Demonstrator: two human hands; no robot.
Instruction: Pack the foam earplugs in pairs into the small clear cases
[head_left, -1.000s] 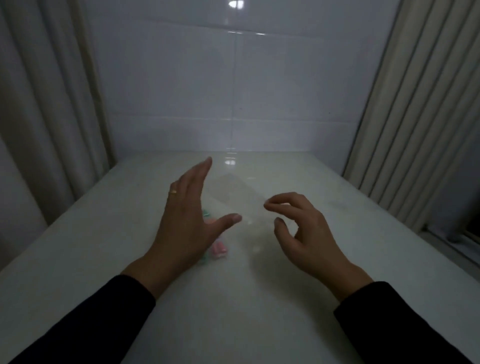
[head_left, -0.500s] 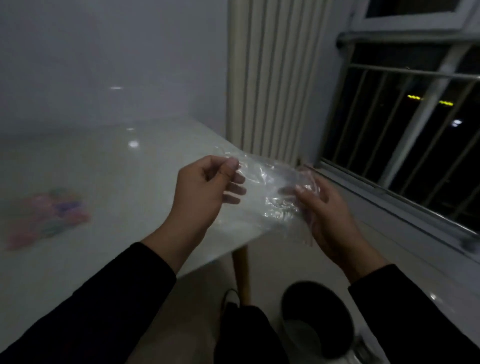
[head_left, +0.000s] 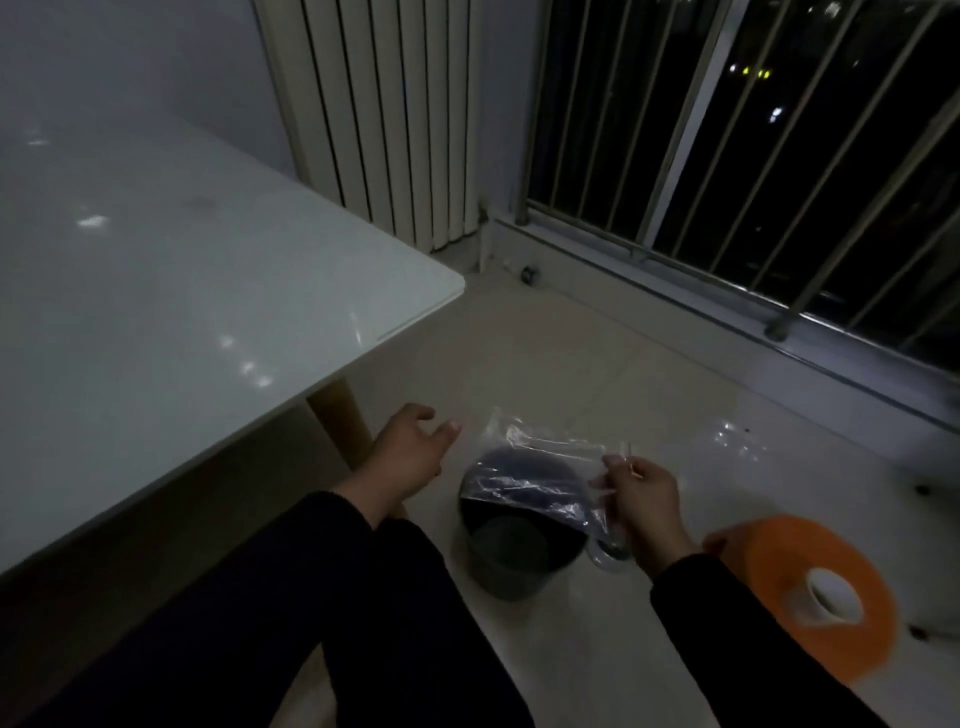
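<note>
So a crinkled clear plastic bag (head_left: 540, 478) is being pinched at its right end by the right hand (head_left: 647, 501), held right over the open mouth of a dark bin (head_left: 514, 545) on the floor. The left hand (head_left: 408, 457) is kept loose with fingers spread, nothing held, just off the table leg (head_left: 340, 421). The white table (head_left: 171, 291) is seen ending at a rounded corner on the left, with bare floor tiles (head_left: 561, 374) running out to the barred window (head_left: 753, 145). An orange roll (head_left: 810, 587) is parked by the right sleeve. No earplugs or cases can be made out.
</note>
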